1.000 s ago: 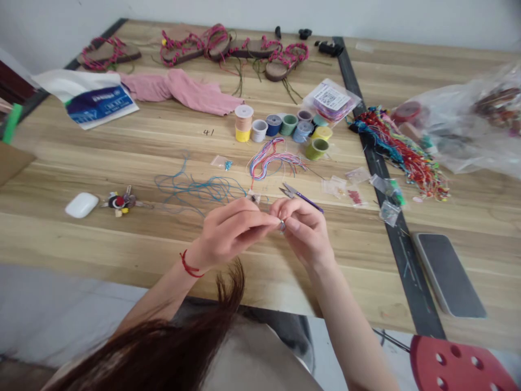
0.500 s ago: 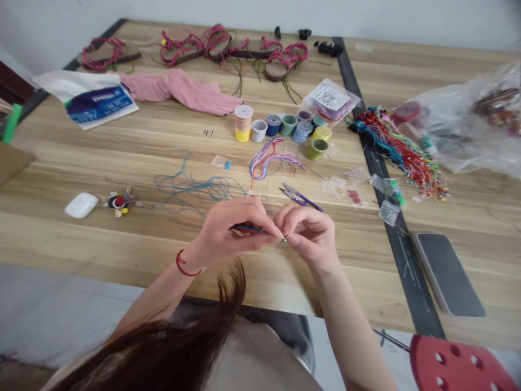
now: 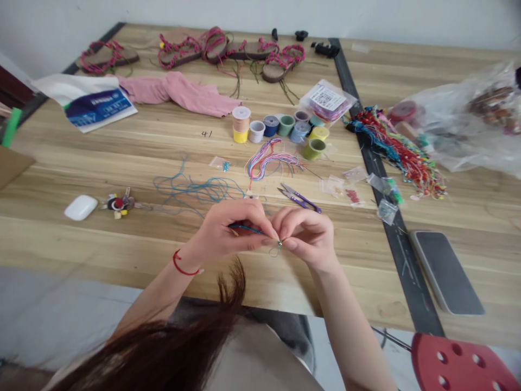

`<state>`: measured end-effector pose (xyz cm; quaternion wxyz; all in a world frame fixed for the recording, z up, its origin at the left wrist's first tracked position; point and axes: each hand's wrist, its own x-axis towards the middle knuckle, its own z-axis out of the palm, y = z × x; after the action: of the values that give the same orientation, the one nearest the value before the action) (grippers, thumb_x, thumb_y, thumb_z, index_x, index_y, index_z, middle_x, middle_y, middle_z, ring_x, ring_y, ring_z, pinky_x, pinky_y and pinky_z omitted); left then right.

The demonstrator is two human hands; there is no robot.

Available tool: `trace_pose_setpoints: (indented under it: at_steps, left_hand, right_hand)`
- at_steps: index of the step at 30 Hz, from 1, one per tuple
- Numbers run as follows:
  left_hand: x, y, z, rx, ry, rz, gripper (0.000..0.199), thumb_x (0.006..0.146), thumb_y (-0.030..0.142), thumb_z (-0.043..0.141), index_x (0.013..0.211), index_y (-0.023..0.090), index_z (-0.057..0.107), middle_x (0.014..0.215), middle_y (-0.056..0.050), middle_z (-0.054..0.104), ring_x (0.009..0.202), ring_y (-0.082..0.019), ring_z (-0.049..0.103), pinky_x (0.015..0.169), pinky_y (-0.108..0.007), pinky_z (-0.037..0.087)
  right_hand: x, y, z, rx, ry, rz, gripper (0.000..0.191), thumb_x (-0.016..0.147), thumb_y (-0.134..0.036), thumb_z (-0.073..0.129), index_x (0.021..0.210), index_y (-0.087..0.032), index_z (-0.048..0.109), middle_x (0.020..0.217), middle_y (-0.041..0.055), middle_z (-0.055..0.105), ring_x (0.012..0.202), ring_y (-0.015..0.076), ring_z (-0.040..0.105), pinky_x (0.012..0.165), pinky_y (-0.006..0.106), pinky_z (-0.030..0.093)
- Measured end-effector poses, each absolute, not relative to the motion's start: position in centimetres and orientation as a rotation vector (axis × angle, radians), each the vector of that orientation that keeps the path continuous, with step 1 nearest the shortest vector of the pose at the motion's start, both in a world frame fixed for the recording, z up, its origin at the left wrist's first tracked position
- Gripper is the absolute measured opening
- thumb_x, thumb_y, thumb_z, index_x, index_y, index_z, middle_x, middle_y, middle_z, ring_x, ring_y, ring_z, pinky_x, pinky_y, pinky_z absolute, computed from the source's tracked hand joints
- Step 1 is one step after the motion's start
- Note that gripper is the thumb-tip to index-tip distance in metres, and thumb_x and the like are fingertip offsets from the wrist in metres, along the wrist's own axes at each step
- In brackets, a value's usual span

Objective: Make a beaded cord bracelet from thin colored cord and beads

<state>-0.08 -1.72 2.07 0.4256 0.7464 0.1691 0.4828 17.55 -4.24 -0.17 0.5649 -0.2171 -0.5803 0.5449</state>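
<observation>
My left hand [image 3: 232,225], with a red string bracelet [image 3: 185,264] at its wrist, pinches a dark blue cord [image 3: 249,229] that runs under its fingers. My right hand [image 3: 307,234] is closed, and its thumb and forefinger pinch the cord's end beside the left fingertips. Between the two sits a tiny shiny bead [image 3: 279,244], with a thin thread loop [image 3: 274,253] hanging below it. What lies right between the fingertips is partly hidden. Just beyond the hands are loose blue threads [image 3: 199,188] and purple-handled thread snips [image 3: 299,197].
Several thread spools [image 3: 286,125] stand mid-table behind a pink and blue thread bundle [image 3: 272,159]. Small bead bags [image 3: 354,195] lie right of the snips. A phone [image 3: 446,272] is at the right, a white case [image 3: 81,207] at the left. Sandals [image 3: 280,65] line the back.
Both hands have shifted very slightly left, still pinching together. The thin thread below the bead now forms a wider loop.
</observation>
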Motion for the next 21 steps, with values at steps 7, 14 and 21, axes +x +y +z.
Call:
trace_pose_setpoints:
  at_steps: [7, 14, 21]
  left_hand:
    - [-0.21, -1.69, 2.08, 1.837, 0.425, 1.171, 0.009, 0.078, 0.021, 0.074, 0.077, 0.014, 0.068, 0.066, -0.001, 0.065, 0.058, -0.006, 0.055, 0.053, -0.018, 0.042]
    - [-0.27, -1.68, 2.04, 1.824, 0.437, 1.148, 0.009, 0.077, 0.020, 0.075, 0.077, 0.014, 0.069, 0.065, -0.001, 0.065, 0.057, -0.007, 0.054, 0.053, -0.018, 0.041]
    - [-0.28, -1.66, 2.10, 1.812, 0.424, 1.147, 0.011, 0.078, 0.023, 0.074, 0.076, 0.014, 0.069, 0.065, -0.001, 0.065, 0.057, -0.006, 0.054, 0.052, -0.018, 0.040]
  right_hand:
    - [17.54, -4.27, -0.08, -0.502, -1.379, 1.271, 0.006, 0.079, -0.026, 0.072, 0.077, -0.021, 0.069, 0.071, 0.0035, 0.066, 0.067, 0.0152, 0.061, 0.065, 0.031, 0.053]
    - [17.53, -4.26, -0.13, -0.444, -1.386, 1.278, 0.003, 0.080, -0.020, 0.070, 0.082, -0.021, 0.070, 0.075, 0.0037, 0.068, 0.071, 0.0149, 0.062, 0.067, 0.030, 0.052]
    - [17.61, -4.28, -0.15, -0.471, -1.397, 1.261, 0.002, 0.080, -0.020, 0.071, 0.082, -0.021, 0.070, 0.076, 0.0039, 0.068, 0.072, 0.0153, 0.063, 0.067, 0.030, 0.053]
